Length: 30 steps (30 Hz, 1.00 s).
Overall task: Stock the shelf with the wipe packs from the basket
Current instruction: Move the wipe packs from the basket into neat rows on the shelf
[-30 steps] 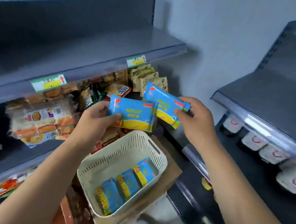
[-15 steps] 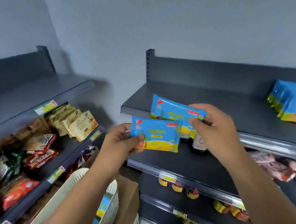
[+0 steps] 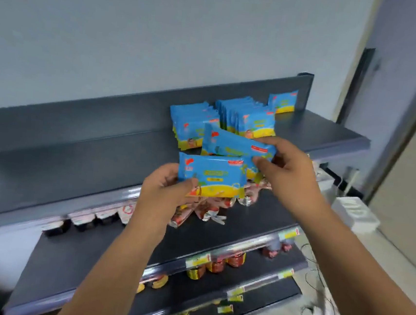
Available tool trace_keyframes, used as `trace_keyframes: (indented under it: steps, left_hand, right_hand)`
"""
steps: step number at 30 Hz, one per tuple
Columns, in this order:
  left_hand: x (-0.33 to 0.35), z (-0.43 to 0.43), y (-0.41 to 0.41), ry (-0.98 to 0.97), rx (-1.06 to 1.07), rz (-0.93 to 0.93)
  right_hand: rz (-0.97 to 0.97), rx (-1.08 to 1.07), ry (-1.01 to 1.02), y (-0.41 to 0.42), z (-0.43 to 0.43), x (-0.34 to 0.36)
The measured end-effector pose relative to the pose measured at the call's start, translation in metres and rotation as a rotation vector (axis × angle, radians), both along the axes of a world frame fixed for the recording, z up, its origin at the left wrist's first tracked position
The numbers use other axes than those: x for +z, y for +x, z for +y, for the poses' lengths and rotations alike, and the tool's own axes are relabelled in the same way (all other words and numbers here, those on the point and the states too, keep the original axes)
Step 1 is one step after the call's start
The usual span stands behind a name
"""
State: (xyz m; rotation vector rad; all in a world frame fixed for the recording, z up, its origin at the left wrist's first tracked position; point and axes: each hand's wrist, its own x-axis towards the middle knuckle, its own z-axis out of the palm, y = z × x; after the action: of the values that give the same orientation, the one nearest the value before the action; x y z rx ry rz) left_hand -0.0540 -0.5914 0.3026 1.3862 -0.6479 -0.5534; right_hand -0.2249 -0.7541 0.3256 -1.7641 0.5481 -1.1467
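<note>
Right, I am up at the top shelf [image 3: 88, 146] with 2 wipes in hand. My left hand [image 3: 165, 191] pinches the near pack [image 3: 212, 175] by its lower left corner, and my right hand [image 3: 289, 170] pinches the far pack [image 3: 233, 144] at its right end. The basket is out of view. Both are flat, pillowy rectangles in slick blue and yellow film, so a corner pinch could let 1 slide out. The standing rows [image 3: 246, 118] look loosely propped on smooth grey metal, and I judge a nudge while setting down could topple them.

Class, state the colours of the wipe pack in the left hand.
Wipe pack: blue above, yellow below; head view.
</note>
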Motion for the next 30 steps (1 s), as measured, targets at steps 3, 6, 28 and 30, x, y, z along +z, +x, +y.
trace_keyframes:
  steps: [3, 6, 28, 30]
  left_hand:
    - [0.000, -0.071, -0.043, 0.018, -0.075, 0.026]
    - [0.005, -0.136, -0.081, 0.010, -0.110, 0.027]
    - [0.030, -0.390, -0.167, 0.004, 0.004, -0.008]
    - [0.031, -0.405, -0.160, -0.001, 0.020, 0.029]
  right_hand:
    - [0.008, -0.069, 0.021, -0.051, -0.057, 0.002]
    - [0.009, -0.132, 0.038, -0.093, -0.116, 0.004]
    - [-0.058, -0.397, 0.048, -0.146, -0.366, 0.007]
    - [-0.082, -0.460, 0.030, -0.137, -0.382, 0.008]
